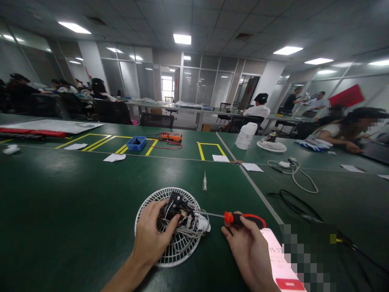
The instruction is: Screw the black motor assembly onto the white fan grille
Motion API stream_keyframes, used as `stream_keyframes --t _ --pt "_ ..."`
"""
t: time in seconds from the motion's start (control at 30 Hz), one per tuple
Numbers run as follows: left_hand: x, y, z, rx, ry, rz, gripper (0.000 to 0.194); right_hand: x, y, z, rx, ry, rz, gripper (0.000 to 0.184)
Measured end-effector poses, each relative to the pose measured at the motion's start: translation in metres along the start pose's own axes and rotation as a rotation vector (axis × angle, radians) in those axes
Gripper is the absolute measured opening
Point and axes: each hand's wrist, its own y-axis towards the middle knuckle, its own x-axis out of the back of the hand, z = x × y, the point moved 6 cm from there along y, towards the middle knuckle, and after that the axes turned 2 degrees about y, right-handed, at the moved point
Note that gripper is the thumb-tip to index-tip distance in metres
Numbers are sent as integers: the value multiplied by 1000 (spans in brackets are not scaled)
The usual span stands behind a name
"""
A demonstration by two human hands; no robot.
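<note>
A white round fan grille [179,256] lies on the green table with a black fan motor [174,205] and loose wires on top of it. My left hand [153,231] is closed around the motor's left side, thumb toward me and fingers at its far side. In my right hand [249,243] is a screwdriver [232,218] with a red and black handle, held almost level. Its shaft points left and its tip reaches the motor assembly, where the exact contact is hidden. A grey cord and a white plug-like part [202,223] lie at the grille's right side.
A small clear-handled screwdriver [204,183] lies beyond the grille. Farther back are a blue bin [136,143], an orange multimeter [172,136] and a white container [246,136]. Cables [299,172] lie at right, a lit phone [278,259] by my right wrist. People sit around.
</note>
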Motion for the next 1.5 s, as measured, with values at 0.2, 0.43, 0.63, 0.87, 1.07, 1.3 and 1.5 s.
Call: stream_keyframes --t 0.2,0.43,0.63,0.87,1.07,1.3,1.5 --pt "3 3 0 30 56 -6 42 0 0 0 80 -45 32 35" --pt "14 5 -11 -63 112 -153 60 4 1 -4 102 -56 -2 44" --pt "19 -2 -40 -337 100 -178 33 5 2 -6 78 -37 -24 46" --pt "4 -4 -39 -337 186 -24 30 6 3 -7 63 -30 -26 46" --pt "0 -2 -36 -322 206 15 32 11 5 -10 6 -38 -84 43" --pt "-5 0 -33 -311 170 103 35 12 8 -7 31 -76 -88 46" --pt "-6 -3 -30 -294 152 114 34 12 9 -9 31 -96 -96 53"
